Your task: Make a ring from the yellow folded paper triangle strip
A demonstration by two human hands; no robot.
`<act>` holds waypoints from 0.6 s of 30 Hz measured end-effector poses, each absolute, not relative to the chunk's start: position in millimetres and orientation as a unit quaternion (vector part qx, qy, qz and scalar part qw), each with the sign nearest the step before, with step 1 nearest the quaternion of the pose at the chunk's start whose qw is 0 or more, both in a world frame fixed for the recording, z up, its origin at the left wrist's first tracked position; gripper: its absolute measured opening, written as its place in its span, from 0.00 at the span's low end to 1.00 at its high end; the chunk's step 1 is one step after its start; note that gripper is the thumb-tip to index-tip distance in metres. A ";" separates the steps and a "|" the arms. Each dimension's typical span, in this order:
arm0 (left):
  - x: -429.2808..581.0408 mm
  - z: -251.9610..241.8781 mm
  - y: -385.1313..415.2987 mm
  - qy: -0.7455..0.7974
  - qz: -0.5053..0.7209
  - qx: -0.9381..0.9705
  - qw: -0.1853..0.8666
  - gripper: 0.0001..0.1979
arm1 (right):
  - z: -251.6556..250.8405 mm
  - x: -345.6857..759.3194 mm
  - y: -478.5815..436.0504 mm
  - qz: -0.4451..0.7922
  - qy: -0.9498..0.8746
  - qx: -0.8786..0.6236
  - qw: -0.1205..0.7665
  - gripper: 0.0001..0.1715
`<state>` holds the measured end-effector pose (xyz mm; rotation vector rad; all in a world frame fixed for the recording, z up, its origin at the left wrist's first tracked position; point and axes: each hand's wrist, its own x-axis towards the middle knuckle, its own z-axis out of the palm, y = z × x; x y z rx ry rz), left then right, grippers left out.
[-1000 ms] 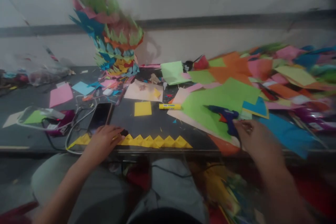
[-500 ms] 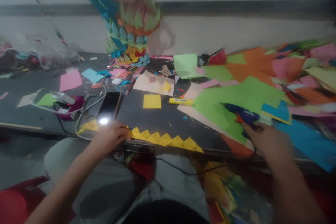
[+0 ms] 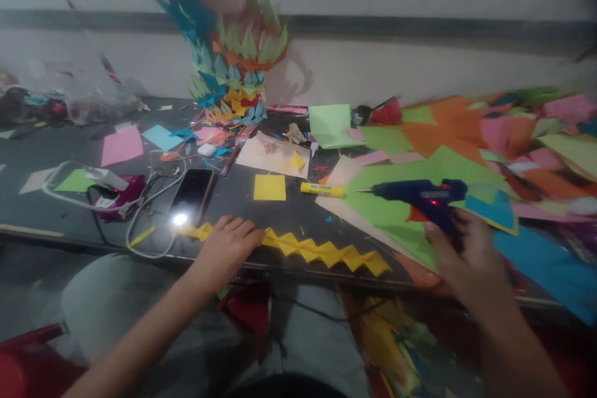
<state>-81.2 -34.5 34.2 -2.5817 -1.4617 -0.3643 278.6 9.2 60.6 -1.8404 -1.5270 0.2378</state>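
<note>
A zigzag strip of folded yellow paper (image 3: 321, 252) lies along the front edge of the dark table. My left hand (image 3: 227, 247) is closed over the strip left of its middle, hiding that part. In my right hand (image 3: 473, 255) is a dark blue glue gun (image 3: 410, 191), gripped by its handle. Its nozzle points left, above green paper, and a small red light glows on its body. A yellow square of paper (image 3: 269, 187) and a yellow tube (image 3: 321, 189) with printing on it lie beyond the strip.
A phone (image 3: 193, 189) with its light on lies near my left hand, beside a white cable and a purple power socket (image 3: 119, 198). Behind stands a tall colourful folded-paper piece (image 3: 228, 68). Coloured sheets (image 3: 461, 121) pile up on the right. The table edge (image 3: 326, 273) runs in front.
My left hand and the yellow strip have shifted right, and more of the strip's zigzag outline shows. My right hand has lifted the glue gun and turned it level, nozzle pointing left.
</note>
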 end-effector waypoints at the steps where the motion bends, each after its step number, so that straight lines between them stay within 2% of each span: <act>1: -75.0 34.5 -34.0 -0.480 -0.113 -0.866 0.085 0.07 | 62.1 271.0 5.1 0.081 -0.611 -0.710 0.340 0.26; 6: -56.5 35.5 -31.3 -0.461 -0.086 -0.879 0.089 0.09 | 67.0 233.9 -17.9 0.073 -0.712 -0.641 0.276 0.25; 11: -54.1 30.9 -31.2 -0.463 -0.097 -0.877 0.085 0.07 | 51.4 222.1 -24.9 -0.055 -0.780 -0.576 0.237 0.29; 18: -52.4 24.5 -34.7 -0.465 -0.160 -0.866 0.092 0.06 | 38.4 220.6 -19.7 -0.159 -0.823 -0.500 0.216 0.21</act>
